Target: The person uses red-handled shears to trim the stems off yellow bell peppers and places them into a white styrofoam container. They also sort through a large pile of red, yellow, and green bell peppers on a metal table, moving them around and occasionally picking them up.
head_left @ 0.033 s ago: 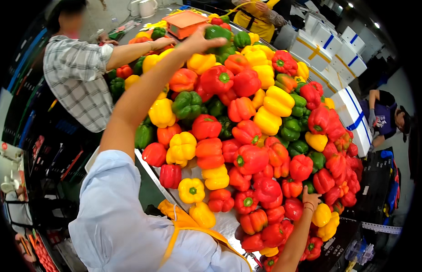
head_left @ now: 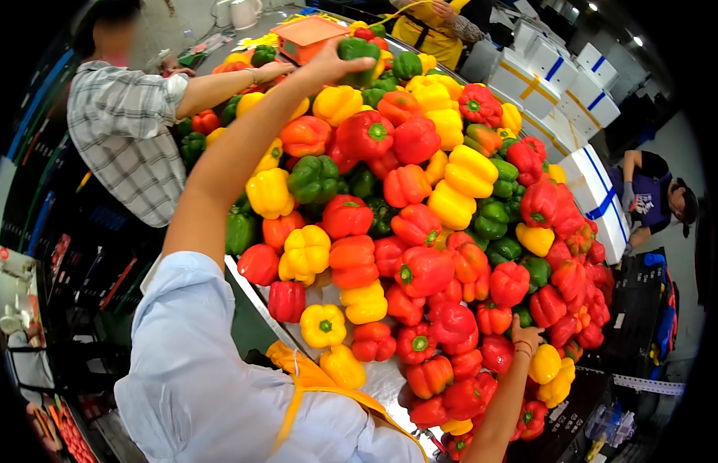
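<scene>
A large heap of red, yellow and green bell peppers covers the metal table (head_left: 253, 284) before me. At the far side of the heap, my left hand (head_left: 333, 65) is closed round a green bell pepper (head_left: 359, 52), its fingers across the pepper's near side. My right hand (head_left: 526, 335) rests low at the right of the pile, fingers partly stretched and apart. Close to its fingertips lies a dark green pepper (head_left: 523, 315), and beside it are a red pepper (head_left: 497, 353) and a yellow pepper (head_left: 544, 364). Whether the fingertips touch the green one is hard to tell.
An orange box-shaped thing (head_left: 308, 38) stands beyond my left hand. At the left, a person in a checked shirt (head_left: 127, 131) reaches into the heap. White foam boxes (head_left: 598, 189) are stacked at the right, near a person in purple (head_left: 651, 193). Another person wears a yellow apron (head_left: 428, 31).
My left hand and the green pepper have shifted slightly left, and the fingers now sit more closely round the pepper. My right hand stays at the same spot. The whole view has slid a little.
</scene>
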The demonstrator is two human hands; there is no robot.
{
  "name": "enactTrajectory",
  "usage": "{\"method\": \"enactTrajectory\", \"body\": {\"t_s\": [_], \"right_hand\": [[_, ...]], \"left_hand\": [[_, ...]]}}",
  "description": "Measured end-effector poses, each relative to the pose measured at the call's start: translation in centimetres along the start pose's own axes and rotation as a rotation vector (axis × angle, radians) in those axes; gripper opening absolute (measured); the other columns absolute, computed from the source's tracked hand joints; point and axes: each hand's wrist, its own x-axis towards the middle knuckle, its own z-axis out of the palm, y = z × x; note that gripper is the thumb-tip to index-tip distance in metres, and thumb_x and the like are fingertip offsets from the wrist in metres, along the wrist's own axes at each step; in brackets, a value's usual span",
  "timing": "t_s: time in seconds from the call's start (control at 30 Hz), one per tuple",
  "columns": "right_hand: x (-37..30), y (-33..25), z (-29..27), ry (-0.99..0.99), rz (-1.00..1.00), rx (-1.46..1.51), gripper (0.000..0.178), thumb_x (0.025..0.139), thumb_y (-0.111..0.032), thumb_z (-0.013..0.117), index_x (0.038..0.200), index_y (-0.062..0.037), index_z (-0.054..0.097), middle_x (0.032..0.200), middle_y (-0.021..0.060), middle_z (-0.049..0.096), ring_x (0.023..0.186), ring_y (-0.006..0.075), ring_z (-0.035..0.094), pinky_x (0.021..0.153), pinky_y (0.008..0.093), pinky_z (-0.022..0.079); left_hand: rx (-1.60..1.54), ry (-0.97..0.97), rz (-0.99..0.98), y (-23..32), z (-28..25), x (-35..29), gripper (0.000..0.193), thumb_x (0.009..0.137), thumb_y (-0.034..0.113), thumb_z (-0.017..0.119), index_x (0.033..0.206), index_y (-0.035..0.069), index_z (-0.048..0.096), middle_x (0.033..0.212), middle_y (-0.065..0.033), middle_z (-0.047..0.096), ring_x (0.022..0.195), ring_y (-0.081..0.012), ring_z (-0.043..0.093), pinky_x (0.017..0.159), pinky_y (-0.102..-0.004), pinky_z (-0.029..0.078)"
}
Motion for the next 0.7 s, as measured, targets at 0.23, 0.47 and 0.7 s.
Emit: {"method": "enactTrajectory", "body": {"t_s": [0.23,0.47,0.7], "right_hand": [[-1.2,-4.2,0.0,0.111,0.096,0.318,0.116,0.06,-0.067,0.062,0.132,0.0069,0.009,0.119,0.0369,0.035,0.107,0.0453,0.045,0.088,0.0462,0.041],[-1.2,0.1,1.1,0.128,0.23,0.174,0.122,0.05,-0.072,0.065,0.128,0.0108,0.022,0.121,0.0356,0.037,0.112,0.0453,0.041,0.093,0.0439,0.037],[1.5,1.3,2.0,0.236,-0.205,0.295,0.094,0.055,-0.063,0.068,0.109,0.0099,0.045,0.098,0.0276,0.056,0.087,0.0404,0.057,0.073,0.044,0.047]], "left_hand": [[0.99,0.409,-0.104,-9.8,-5.7,11.2,0.092,0.055,0.05,0.075,0.128,0.013,0.034,0.109,-0.0233,0.052,0.101,-0.0341,0.054,0.084,-0.0406,0.045],[1.054,-0.048,-0.443,-14.0,1.1,14.6,0.066,0.068,0.029,0.068,0.126,0.014,0.042,0.136,-0.012,0.031,0.122,-0.0334,0.034,0.094,-0.0589,0.029],[1.023,-0.198,0.191,-14.2,-3.4,17.0,0.045,0.075,0.039,0.059,0.104,0.004,0.059,0.096,-0.0106,0.062,0.087,-0.0216,0.06,0.075,-0.0336,0.047]]}}
